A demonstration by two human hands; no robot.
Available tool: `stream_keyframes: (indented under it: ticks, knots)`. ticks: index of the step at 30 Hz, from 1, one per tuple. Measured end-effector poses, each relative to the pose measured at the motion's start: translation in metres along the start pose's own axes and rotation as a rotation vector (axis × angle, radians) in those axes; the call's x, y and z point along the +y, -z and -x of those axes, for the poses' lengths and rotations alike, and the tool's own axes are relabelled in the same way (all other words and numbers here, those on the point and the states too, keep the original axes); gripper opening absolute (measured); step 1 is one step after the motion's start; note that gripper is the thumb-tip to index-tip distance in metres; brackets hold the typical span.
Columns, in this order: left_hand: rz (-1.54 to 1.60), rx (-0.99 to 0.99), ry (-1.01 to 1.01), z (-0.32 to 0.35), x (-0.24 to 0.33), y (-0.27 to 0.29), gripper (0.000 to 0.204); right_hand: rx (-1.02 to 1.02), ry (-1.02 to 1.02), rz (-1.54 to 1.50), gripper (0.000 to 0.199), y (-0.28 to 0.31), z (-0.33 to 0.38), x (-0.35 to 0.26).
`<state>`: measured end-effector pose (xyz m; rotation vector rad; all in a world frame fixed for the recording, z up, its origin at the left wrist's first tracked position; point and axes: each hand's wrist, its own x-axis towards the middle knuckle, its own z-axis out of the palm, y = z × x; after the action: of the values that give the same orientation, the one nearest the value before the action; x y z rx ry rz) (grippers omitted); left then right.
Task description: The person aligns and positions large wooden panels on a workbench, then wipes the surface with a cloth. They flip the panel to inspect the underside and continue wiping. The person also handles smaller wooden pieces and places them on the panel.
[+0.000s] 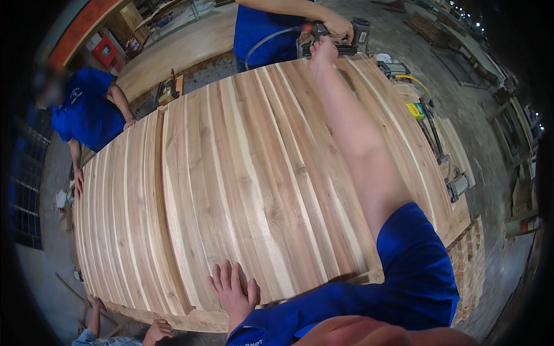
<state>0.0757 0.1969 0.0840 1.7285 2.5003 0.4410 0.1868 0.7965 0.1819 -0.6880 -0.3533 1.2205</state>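
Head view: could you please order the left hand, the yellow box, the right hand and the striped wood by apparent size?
striped wood
left hand
right hand
yellow box
The left hand's lead may reflect nearness.

Striped brown-and-cream wooden panels [231, 173], lying flat, side by side, black tool [348, 51] at far edge

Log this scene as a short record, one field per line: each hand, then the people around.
Left hand: resting with fingers spread on the striped brown wooden surface
Right hand: stretched to the far edge, at a black handheld tool; grip unclear
Far side: co-worker in a blue shirt, one hand at that tool
Far left: second blue-shirted co-worker, hands at the edge
Near left: another person's hands
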Motion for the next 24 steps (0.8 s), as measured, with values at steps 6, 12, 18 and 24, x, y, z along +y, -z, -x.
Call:
stream_keyframes:
  ticks: [6,12,18,24]
  knots:
    - [0.002,0.019,0.013,0.002,0.003,0.001,0.053,-0.031,-0.027,0.060,0.020,0.004,0.006,0.018]
    - [0.015,0.012,0.029,-0.004,0.007,0.006,0.053,-0.286,-0.109,0.082,0.011,0.041,-0.017,0.006]
    - [0.045,0.005,0.041,0.001,0.007,0.004,0.053,-0.168,-0.055,0.060,0.010,0.044,-0.024,0.015]
    - [0.002,0.003,0.025,0.001,0.006,0.004,0.053,-0.039,-0.027,-0.001,0.037,0.025,0.000,0.000]
